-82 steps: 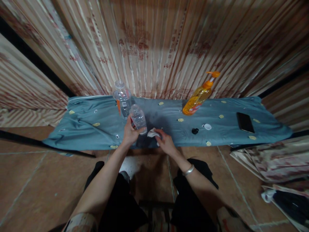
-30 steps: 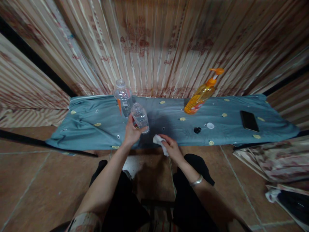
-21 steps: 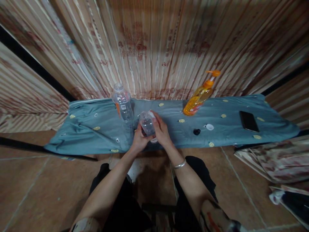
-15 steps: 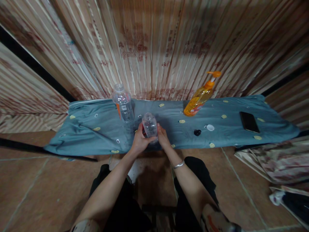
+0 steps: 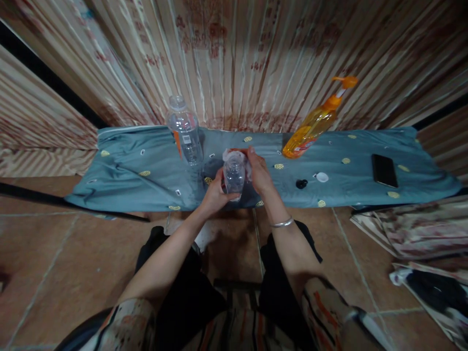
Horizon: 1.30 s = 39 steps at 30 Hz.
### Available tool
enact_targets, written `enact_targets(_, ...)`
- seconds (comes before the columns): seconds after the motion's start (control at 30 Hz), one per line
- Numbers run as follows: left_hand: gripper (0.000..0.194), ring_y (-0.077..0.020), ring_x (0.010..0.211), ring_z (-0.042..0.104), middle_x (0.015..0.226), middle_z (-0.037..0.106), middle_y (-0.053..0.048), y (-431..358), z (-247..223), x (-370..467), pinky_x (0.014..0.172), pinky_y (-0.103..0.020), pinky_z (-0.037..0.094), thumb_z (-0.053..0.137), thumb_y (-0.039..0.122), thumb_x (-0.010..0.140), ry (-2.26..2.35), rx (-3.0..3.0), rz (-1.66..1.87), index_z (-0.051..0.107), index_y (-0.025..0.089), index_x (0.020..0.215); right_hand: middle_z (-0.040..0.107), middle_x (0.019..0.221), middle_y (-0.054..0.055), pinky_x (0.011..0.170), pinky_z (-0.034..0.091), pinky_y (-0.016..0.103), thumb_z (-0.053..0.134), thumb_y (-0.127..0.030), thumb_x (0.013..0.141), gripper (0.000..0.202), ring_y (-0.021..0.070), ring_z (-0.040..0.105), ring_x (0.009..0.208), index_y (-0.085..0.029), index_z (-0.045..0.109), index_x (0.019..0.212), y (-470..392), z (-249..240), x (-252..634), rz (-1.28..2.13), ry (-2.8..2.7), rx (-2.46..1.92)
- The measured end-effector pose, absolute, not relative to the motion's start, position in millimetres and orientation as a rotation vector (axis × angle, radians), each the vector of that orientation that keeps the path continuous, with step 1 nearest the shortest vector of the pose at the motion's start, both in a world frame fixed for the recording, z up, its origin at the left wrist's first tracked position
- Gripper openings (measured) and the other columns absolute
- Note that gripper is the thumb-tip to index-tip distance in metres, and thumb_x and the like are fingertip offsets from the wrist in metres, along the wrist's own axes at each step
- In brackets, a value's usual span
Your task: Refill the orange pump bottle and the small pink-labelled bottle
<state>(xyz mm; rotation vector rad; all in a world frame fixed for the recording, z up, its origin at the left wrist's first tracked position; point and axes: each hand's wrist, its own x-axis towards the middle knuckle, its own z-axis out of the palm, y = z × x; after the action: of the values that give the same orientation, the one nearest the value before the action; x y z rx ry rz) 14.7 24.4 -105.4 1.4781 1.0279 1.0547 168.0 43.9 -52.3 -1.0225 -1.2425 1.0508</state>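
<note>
My left hand (image 5: 215, 196) is wrapped round the side of a small clear bottle (image 5: 234, 176), which stands uncapped and close to upright near the front edge of the cloth. Behind the bottle and along its right side is a crumpled whitish-pink sheet (image 5: 248, 171); whether it is film or paper I cannot tell. My right hand (image 5: 260, 170) has its fingers closed on this sheet, right beside the bottle. A larger clear bottle (image 5: 188, 139), also without a cap, stands to the left with an orange label part.
An orange pump bottle (image 5: 309, 129) stands back right. A black cap (image 5: 302, 184), a white cap (image 5: 321, 177) and a dark phone (image 5: 384, 170) lie on the blue-grey cloth (image 5: 124, 168). A patterned curtain (image 5: 234, 73) hangs behind the table.
My right hand has moved from the small bottle's lower side up to its upper right. The whitish-pink sheet now shows behind the bottle. The camera view has tilted, shifting the table up.
</note>
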Motion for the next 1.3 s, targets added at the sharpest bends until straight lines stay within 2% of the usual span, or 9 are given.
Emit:
enact_targets(0.13,0.088,-0.0369,0.135,0.057,0.143,0.057,-0.015,26,-110,14,0.107,-0.050,0.054,0.097,0.021,0.047,1.080,1.460,1.064,0.058,0.021,0.126,0.068,0.071,0.000,0.073,0.060,0.034,0.045,-0.078,0.095,0.061,0.0193,0.068,0.077,-0.023,0.067,0.079,58,-90,170,1.187,-1.132,-1.144)
enact_targets(0.4,0.079,-0.0346,0.127,0.060,0.129,0.062,-0.013,22,-116,12,0.100,-0.050,0.056,0.095,0.021,0.049,1.124,1.425,1.065,0.054,0.020,0.117,0.057,0.055,-0.003,0.059,0.057,0.034,0.044,-0.087,0.087,0.066,0.0190,0.061,0.059,-0.027,0.059,0.067,31,-117,168,1.142,-1.066,-1.265)
enact_targets(0.53,0.077,-0.0296,0.115,0.068,0.119,0.068,-0.008,21,-116,13,0.097,-0.046,0.058,0.095,0.019,0.050,1.099,1.433,1.062,0.055,0.021,0.117,0.076,0.084,0.004,0.085,0.063,0.041,0.040,-0.077,0.096,0.065,0.0240,0.075,0.090,-0.023,0.074,0.094,31,-72,169,1.039,-1.130,-1.127)
enact_targets(0.63,0.080,-0.0285,0.111,0.070,0.119,0.069,-0.009,22,-118,14,0.097,-0.046,0.058,0.096,0.022,0.053,1.116,1.443,1.092,0.054,0.022,0.122,0.079,0.113,0.009,0.106,0.057,0.045,0.035,-0.068,0.102,0.061,0.0265,0.073,0.115,-0.022,0.074,0.116,18,-42,162,0.947,-1.210,-1.031)
enact_targets(0.73,0.087,-0.0332,0.120,0.065,0.129,0.066,-0.014,23,-119,14,0.103,-0.050,0.055,0.097,0.027,0.052,1.151,1.464,1.140,0.055,0.020,0.128,0.064,0.147,0.010,0.127,0.038,0.048,0.037,-0.059,0.105,0.054,0.0260,0.052,0.147,-0.024,0.065,0.134,-7,-41,148,0.705,-1.363,-1.047)
enact_targets(0.83,0.087,-0.0383,0.131,0.059,0.138,0.061,-0.019,23,-120,15,0.107,-0.053,0.052,0.096,0.029,0.053,1.160,1.486,1.166,0.057,0.018,0.130,0.044,0.165,0.013,0.131,0.029,0.051,0.039,-0.056,0.105,0.061,0.0267,0.034,0.158,-0.023,0.043,0.156,-28,-67,133,0.612,-1.361,-1.168)
enact_targets(0.93,0.087,-0.0374,0.135,0.057,0.144,0.059,-0.020,23,-119,17,0.114,-0.054,0.047,0.094,0.028,0.058,1.127,1.504,1.161,0.054,0.017,0.135,0.040,0.167,0.016,0.130,0.030,0.051,0.036,-0.054,0.106,0.066,0.0271,0.038,0.156,-0.021,0.032,0.162,-35,-100,126,0.692,-1.265,-1.284)
enact_targets(1.07,0.096,-0.0349,0.134,0.061,0.146,0.061,-0.018,22,-118,16,0.117,-0.052,0.046,0.093,0.025,0.058,1.047,1.516,1.095,0.050,0.018,0.144,0.050,0.161,0.015,0.129,0.033,0.049,0.030,-0.054,0.106,0.062,0.0254,0.046,0.151,-0.021,0.042,0.157,-27,-118,133,0.821,-1.135,-1.281)
enact_targets(1.3,0.085,-0.0340,0.129,0.065,0.139,0.067,-0.016,24,-117,4,0.109,-0.050,0.054,0.088,0.031,0.068,1.003,1.497,1.015,0.052,0.020,0.145,0.050,0.162,0.012,0.127,0.038,0.048,0.020,-0.059,0.107,0.066,0.0245,0.047,0.151,-0.023,0.043,0.158,-15,-80,148,0.788,-1.149,-1.204)
